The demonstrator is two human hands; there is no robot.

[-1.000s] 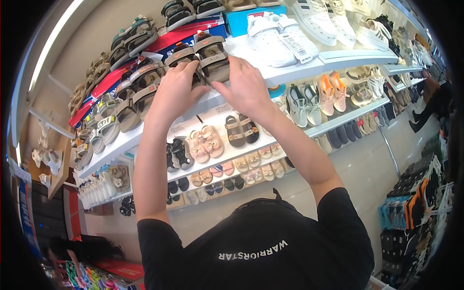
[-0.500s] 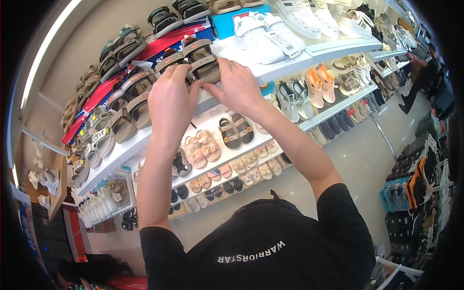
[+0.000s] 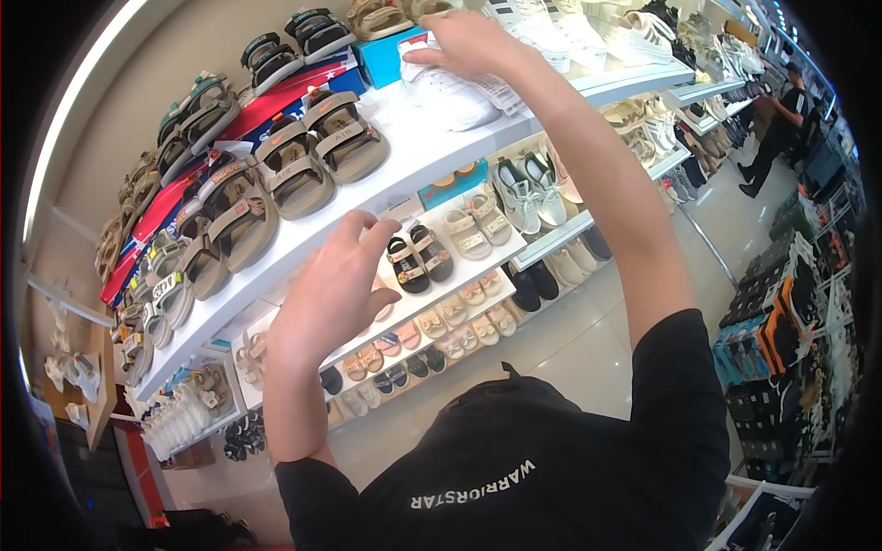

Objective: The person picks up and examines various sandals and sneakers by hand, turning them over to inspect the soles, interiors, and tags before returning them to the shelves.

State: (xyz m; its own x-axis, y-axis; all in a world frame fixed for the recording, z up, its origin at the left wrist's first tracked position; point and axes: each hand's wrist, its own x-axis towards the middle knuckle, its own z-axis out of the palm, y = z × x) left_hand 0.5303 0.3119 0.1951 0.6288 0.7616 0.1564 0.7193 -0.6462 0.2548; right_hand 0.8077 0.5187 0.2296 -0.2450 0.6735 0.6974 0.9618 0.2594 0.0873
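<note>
My right hand (image 3: 467,44) reaches over a pair of white sneakers (image 3: 450,96) on the top shelf, its thumb apart from the fingers and the fingertips at the far end of the shoes. A printed tag (image 3: 502,95) lies on the near sneaker. My left hand (image 3: 335,289) hangs in front of the shelf edge with bent fingers apart and nothing in it. Just beyond it, a pair of taupe strap sandals stands side by side on the white shelf: the right sandal (image 3: 347,151) and the left sandal (image 3: 292,174).
More sandals (image 3: 230,207) line the white shelf (image 3: 404,174) to the left. A blue shoebox (image 3: 386,60) stands behind. Lower tiers hold small black sandals (image 3: 421,257) and green-laced sneakers (image 3: 524,195). A person (image 3: 781,119) sits at the far right, beyond stacked boxes (image 3: 767,303).
Both hands have left the taupe sandals. My right hand has moved up and across to the white sneakers; my left has drawn back below the shelf edge. The view has shifted somewhat.
</note>
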